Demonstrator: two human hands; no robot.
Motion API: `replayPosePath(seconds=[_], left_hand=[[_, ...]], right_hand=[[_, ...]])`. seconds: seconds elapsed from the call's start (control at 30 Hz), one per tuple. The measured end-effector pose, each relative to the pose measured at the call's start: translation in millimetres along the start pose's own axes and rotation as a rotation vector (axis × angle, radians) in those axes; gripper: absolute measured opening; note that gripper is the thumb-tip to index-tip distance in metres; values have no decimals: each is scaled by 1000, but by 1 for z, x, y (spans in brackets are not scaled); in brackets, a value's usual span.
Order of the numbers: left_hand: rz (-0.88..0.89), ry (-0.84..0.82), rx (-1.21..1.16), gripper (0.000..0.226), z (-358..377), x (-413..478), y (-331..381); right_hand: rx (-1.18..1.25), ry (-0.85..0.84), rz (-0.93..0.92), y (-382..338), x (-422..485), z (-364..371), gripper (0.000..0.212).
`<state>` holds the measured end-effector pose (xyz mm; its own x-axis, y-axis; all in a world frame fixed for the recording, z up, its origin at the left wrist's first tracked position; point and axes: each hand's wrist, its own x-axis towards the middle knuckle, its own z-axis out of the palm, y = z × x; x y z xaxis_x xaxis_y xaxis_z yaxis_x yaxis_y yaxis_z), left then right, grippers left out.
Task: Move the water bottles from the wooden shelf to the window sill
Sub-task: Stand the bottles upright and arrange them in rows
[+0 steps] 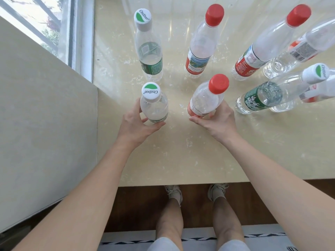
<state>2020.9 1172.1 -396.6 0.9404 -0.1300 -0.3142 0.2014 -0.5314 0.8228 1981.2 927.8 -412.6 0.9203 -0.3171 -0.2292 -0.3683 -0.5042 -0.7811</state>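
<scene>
I look down on a cream marble window sill [181,156] with several water bottles standing on it. My left hand [137,124] grips a white-capped, green-label bottle [154,105] near the sill's left edge. My right hand [215,122] grips a red-capped, red-label bottle [206,98] beside it. Both bottles stand upright on the sill. Behind them stand another white-capped bottle [148,51] and a red-capped bottle [201,46]. The wooden shelf is out of view.
More bottles crowd the sill's right side: a red-capped one [268,46], a white-capped one [272,93] and others cut off by the frame. A beige wall [45,115] borders the left, the window [54,28] lies far left. My feet stand on wooden floor [141,205] below the sill's front edge.
</scene>
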Motion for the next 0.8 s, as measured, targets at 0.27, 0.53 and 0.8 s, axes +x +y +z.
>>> replayPosePath(seconds=[0.27,0.53,0.8], left_hand=[[9,18,4,73,5,2,-5],[3,34,13,71,11,2,-10],[10,16,81,70,12,-1,-11]], right_hand=[[-38,48,-13,1,-1,5,74],[-54,82,-11,0,-3,9,78],[-96,126,2,-3,-8,10,82]])
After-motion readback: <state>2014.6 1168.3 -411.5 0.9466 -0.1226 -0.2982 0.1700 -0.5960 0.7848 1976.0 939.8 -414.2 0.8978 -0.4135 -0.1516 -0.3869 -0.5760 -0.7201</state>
